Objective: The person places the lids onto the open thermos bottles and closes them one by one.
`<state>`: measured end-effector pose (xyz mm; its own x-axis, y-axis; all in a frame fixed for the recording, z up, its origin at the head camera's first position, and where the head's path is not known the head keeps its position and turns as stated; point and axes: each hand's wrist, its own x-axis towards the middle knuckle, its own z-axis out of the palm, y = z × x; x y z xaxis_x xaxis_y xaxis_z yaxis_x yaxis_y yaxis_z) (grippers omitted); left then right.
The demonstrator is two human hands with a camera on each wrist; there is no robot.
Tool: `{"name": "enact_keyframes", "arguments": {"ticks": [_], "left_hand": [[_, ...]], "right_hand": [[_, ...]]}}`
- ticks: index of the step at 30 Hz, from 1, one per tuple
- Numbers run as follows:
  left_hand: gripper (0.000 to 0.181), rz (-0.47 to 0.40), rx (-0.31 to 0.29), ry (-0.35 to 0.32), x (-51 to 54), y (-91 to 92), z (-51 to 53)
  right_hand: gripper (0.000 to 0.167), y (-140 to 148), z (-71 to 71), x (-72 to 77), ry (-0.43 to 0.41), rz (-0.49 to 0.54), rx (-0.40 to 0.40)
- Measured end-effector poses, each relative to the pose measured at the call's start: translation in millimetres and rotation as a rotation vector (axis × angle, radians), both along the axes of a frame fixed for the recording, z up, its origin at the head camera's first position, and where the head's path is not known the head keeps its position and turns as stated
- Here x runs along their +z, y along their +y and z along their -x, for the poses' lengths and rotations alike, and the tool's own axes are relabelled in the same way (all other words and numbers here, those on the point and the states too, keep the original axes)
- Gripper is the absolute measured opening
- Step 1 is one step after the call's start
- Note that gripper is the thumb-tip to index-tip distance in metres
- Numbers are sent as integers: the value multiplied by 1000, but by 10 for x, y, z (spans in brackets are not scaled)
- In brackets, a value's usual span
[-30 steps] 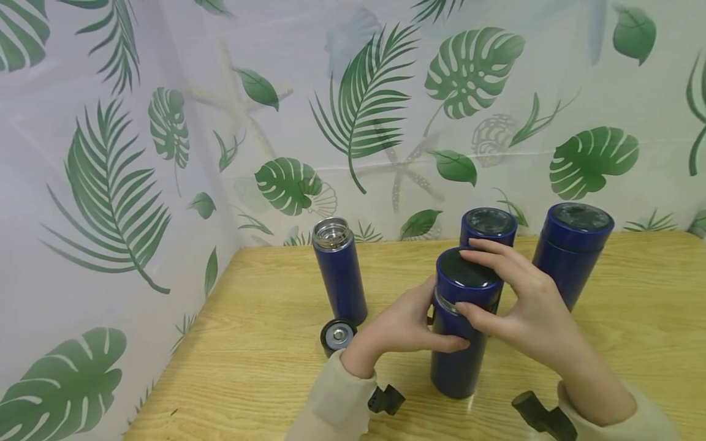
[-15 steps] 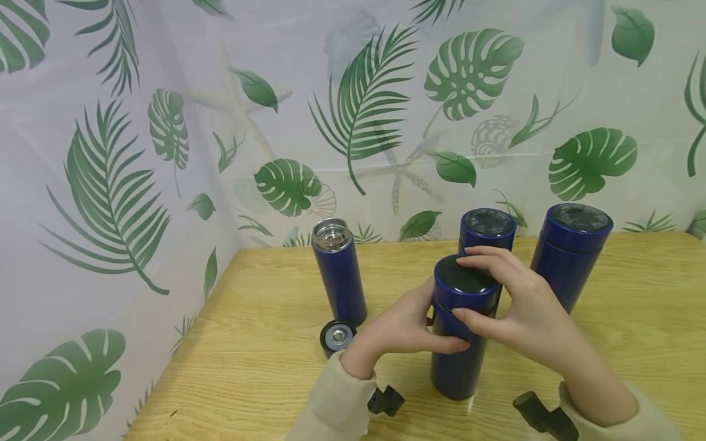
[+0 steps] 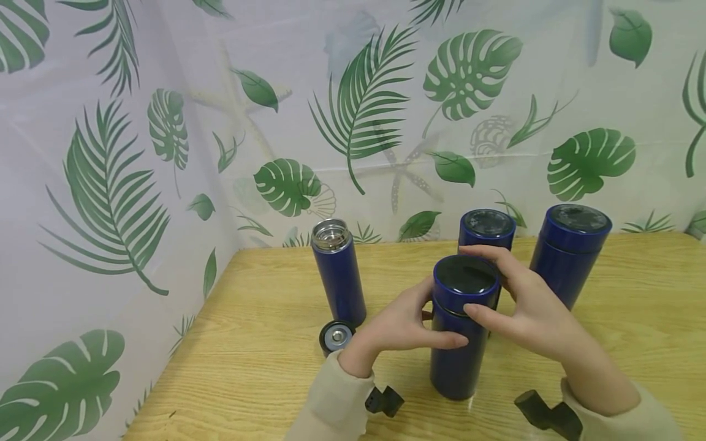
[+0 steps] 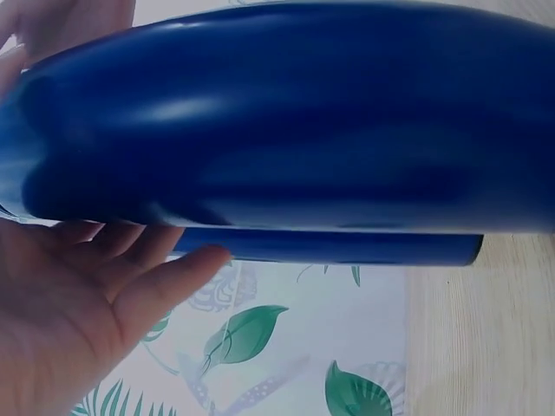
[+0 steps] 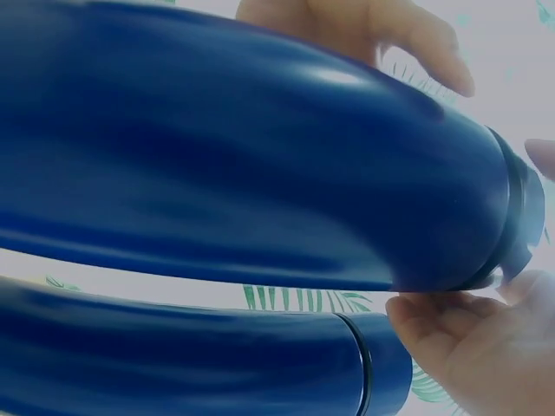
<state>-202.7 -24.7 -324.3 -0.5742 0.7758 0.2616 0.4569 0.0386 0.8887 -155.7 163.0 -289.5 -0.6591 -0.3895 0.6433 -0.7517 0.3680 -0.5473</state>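
A capped blue thermos point(image 3: 455, 367) stands upright on the table, between both hands. My left hand point(image 3: 402, 321) grips its body from the left, thumb across the front and the other fingers partly hidden behind. My right hand point(image 3: 532, 306) holds the thermos lid point(image 3: 466, 275) from the right, thumb at the seam and fingers around the far rim. A thin dark seam runs between lid and body. Close up, the blue thermos body point(image 4: 303, 121) fills much of the left wrist view, and the same thermos point(image 5: 243, 147) spans the right wrist view.
An uncapped blue thermos point(image 3: 339, 282) with a steel mouth stands at left, its loose lid point(image 3: 337, 337) lying upside down before it. Two more capped thermoses stand behind: one rear thermos point(image 3: 488, 223) and one right thermos point(image 3: 568, 263). A leaf-patterned curtain point(image 3: 353, 122) borders the wooden table point(image 3: 248, 380).
The lid has come down on the thermos: a silver band under it one second ago is now hidden. My right fingers have slid from the lid's top to its far rim.
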Motion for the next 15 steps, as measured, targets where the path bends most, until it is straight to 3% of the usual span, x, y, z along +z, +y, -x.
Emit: {"name": "enact_keyframes", "arguments": {"ticks": [7,15], "left_hand": [[64,-47,8,-44,178,-26,-136],[63,-48,21,-32,201,-29,-159]], "right_hand": [[65,10,13,-8,1,11,27],[66,12,14,-17,9,15,-5]]}}
